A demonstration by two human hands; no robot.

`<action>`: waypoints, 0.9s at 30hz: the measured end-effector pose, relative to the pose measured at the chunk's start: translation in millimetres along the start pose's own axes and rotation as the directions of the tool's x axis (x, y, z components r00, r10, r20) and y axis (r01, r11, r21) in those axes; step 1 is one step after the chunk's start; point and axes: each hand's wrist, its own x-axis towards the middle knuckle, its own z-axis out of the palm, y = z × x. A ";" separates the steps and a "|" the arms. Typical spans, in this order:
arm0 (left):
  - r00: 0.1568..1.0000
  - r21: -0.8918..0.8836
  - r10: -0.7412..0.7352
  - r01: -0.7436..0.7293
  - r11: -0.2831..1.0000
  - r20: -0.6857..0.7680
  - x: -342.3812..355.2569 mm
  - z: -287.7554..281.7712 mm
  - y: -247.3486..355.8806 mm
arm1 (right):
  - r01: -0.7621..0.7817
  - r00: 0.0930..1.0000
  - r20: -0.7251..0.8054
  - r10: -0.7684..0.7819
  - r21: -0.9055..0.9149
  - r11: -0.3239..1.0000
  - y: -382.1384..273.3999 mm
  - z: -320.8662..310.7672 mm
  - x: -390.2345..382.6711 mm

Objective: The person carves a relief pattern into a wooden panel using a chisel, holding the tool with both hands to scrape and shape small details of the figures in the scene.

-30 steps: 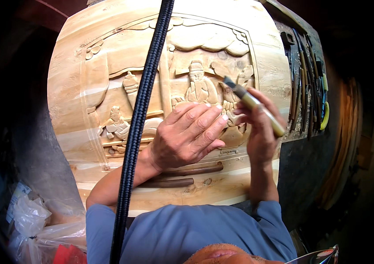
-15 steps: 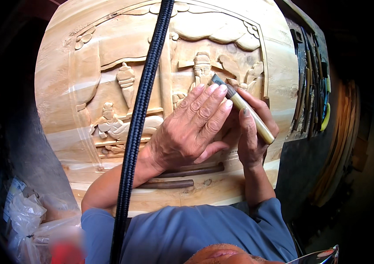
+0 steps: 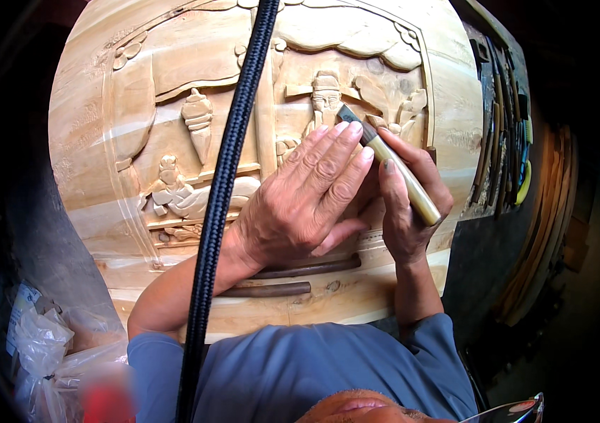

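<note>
A large pale wooden panel [image 3: 78,134] carved in relief lies before me. My right hand [image 3: 413,204] is closed around a chisel [image 3: 404,178] with a pale, glossy handle. The chisel's flat metal blade slants up and left, its edge beside the face of a carved figure [image 3: 326,95] wearing a hat. My left hand [image 3: 300,194] is laid out flat over the panel, fingers stretched, with the fingertips close to the blade. Whether those fingertips touch the blade or the wood, I cannot tell. The carving beneath both hands is hidden.
Two dark rods [image 3: 265,290] lie on the panel's near part. Several tools [image 3: 501,120] stand in a row along the right side, beyond them long wooden strips [image 3: 543,218]. A black braided cord [image 3: 226,162] crosses the view. Clear plastic bags [image 3: 43,345] sit at lower left.
The panel sits slightly higher in the view. My hands and the chisel have shifted only a little, with the blade still beside the carved face.
</note>
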 end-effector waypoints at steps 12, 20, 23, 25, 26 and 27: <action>1.000 0.015 0.003 -0.003 1.000 -0.029 -0.7 2.0 -0.7 | 0.046 0.999 -0.018 -0.049 -0.119 0.992 -6.1 5.1 2.2; 0.999 0.007 -0.015 0.015 1.000 -0.040 -0.3 2.4 -0.8 | -0.009 1.000 -0.022 0.008 -0.067 0.998 -7.2 8.5 3.3; 0.999 0.016 -0.003 0.004 1.000 -0.035 -0.3 2.2 -2.0 | -0.058 0.998 -0.035 0.057 -0.026 0.998 -9.4 6.6 3.4; 1.000 0.024 0.001 -0.001 1.000 -0.015 -1.3 2.5 -0.7 | -0.009 0.999 -0.042 0.006 -0.054 0.998 -8.5 6.6 2.7; 1.000 0.019 0.003 -0.003 1.000 -0.019 -0.6 2.1 -0.3 | 0.016 0.999 -0.045 -0.019 -0.069 0.998 -8.1 6.5 2.4; 1.000 0.013 0.004 -0.004 1.000 -0.021 -0.2 1.4 0.1 | 0.022 0.999 -0.044 -0.025 -0.075 0.997 -7.7 6.8 1.6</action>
